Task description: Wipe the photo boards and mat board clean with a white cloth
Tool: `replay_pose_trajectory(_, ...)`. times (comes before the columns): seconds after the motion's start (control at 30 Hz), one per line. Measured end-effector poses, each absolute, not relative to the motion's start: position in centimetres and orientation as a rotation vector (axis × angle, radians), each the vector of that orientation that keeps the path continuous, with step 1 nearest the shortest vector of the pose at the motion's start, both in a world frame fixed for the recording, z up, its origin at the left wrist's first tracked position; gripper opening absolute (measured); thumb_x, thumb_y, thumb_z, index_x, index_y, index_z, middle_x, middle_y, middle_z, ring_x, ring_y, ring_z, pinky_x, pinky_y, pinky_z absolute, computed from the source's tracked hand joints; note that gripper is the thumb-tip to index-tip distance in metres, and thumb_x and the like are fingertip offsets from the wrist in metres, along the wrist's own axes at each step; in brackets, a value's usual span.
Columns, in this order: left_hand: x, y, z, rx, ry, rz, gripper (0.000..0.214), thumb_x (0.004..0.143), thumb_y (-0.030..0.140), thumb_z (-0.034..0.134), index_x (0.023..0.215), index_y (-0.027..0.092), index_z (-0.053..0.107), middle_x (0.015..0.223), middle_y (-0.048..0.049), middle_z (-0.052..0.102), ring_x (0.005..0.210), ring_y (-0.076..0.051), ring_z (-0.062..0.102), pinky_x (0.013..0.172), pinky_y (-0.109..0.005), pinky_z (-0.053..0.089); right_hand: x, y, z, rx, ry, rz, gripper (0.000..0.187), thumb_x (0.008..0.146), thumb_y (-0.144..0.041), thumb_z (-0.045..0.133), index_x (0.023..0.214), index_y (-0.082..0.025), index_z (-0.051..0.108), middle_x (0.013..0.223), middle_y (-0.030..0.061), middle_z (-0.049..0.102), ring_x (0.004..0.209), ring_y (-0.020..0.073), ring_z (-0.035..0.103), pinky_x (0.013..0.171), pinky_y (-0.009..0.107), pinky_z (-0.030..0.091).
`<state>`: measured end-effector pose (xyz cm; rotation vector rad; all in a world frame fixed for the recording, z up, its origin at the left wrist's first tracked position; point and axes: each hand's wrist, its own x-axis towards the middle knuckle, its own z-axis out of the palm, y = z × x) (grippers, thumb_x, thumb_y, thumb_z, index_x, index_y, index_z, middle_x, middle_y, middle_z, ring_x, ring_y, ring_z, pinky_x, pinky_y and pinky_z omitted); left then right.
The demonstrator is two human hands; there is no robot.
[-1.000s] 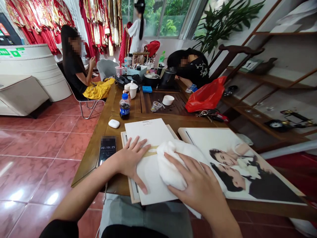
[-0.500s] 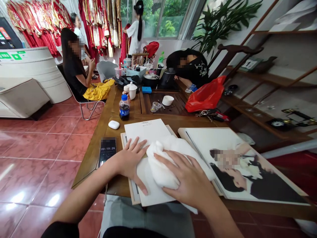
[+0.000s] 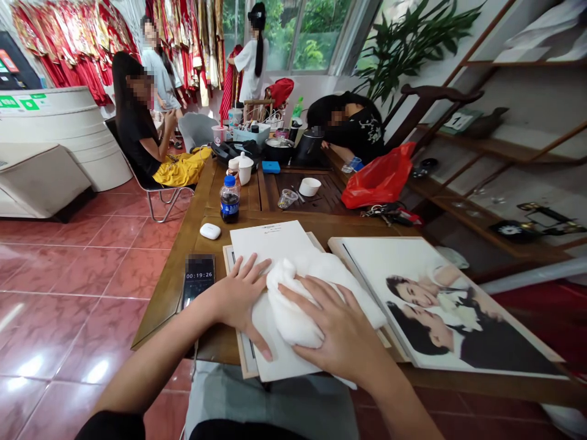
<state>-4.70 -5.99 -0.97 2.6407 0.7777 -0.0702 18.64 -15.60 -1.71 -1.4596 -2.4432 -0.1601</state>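
Note:
My left hand (image 3: 243, 300) lies flat with fingers spread on a white sheet (image 3: 275, 239) that has a few lines of small print near its top edge. Under that sheet, the edge of a framed board (image 3: 249, 360) shows. Wrapped over a bunched white cloth (image 3: 293, 311), my right hand (image 3: 337, 324) presses it against the sheet; a loose part of the cloth spreads out to the right. Just right of the cloth rests a large photo print (image 3: 449, 311) of two people, on a board. What lies beneath the cloth is hidden.
A phone (image 3: 199, 278) showing a timer and a white earphone case (image 3: 210, 231) lie left of the sheet. Farther back stand a dark drink bottle (image 3: 230, 200), a white bowl (image 3: 310, 186) and a red plastic bag (image 3: 380, 178). People sit and stand around the wooden table (image 3: 169, 287).
My right hand has slid the cloth slightly left across the sheet. My left hand has stayed in place. A person in the background at the left now stands more fully in view.

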Motion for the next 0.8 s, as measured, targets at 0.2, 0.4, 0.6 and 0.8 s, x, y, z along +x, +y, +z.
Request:
replay_pose_trajectory(0.2, -4.8, -6.1, -0.9, 2.653, 0.801, -0.077, 0.149, 0.053, 0.095, 0.065, 0.163, 0.011, 0.009, 0.170, -0.0187, 0.007, 0.157, -0.044, -0.005, 0.126, -0.060, -0.001, 20.0, -15.1, -2.0, -1.613, -2.329, -0.268, 0.071, 0.079, -0.037, 0.065, 0.149, -0.030, 0.049, 0.143, 0.0105, 0.058, 0.126, 0.0324, 0.055, 0.098, 0.049, 0.041)
replay_pose_trajectory(0.4, -5.0, -6.6, -0.6, 2.685, 0.873, -0.065, 0.147, 0.059, 0.097, 0.058, 0.162, 0.008, 0.005, 0.170, -0.0209, 0.006, 0.157, -0.041, -0.001, 0.127, -0.054, -0.001, 20.2, -15.0, -2.2, -1.652, -2.291, -0.287, 0.070, 0.079, -0.038, 0.065, 0.148, -0.031, 0.051, 0.143, 0.0093, 0.059, 0.125, 0.0318, 0.057, 0.098, 0.049, 0.042)
replay_pose_trajectory(0.6, -5.4, -6.5, -1.2, 2.647, 1.001, -0.107, 0.155, 0.055, 0.096, 0.060, 0.162, 0.004, -0.003, 0.169, -0.0245, -0.003, 0.156, -0.045, -0.003, 0.125, -0.060, 0.004, 20.0, -15.2, -2.0, -1.639, -2.295, -0.289, 0.069, 0.081, -0.038, 0.064, 0.148, -0.031, 0.050, 0.142, 0.0100, 0.059, 0.125, 0.0316, 0.056, 0.097, 0.049, 0.041)
replay_pose_trajectory(0.8, -5.3, -6.4, -1.1, 2.608, 0.978, -0.118, 0.156, 0.052, 0.096, 0.062, 0.162, 0.004, -0.001, 0.169, -0.0239, -0.004, 0.157, -0.043, -0.005, 0.127, -0.056, 0.005, 18.1, -14.8, -1.5, -1.604, -2.336, -0.177, 0.070, 0.079, -0.040, 0.068, 0.146, -0.028, 0.054, 0.143, 0.0138, 0.058, 0.130, 0.0357, 0.051, 0.102, 0.053, 0.037)
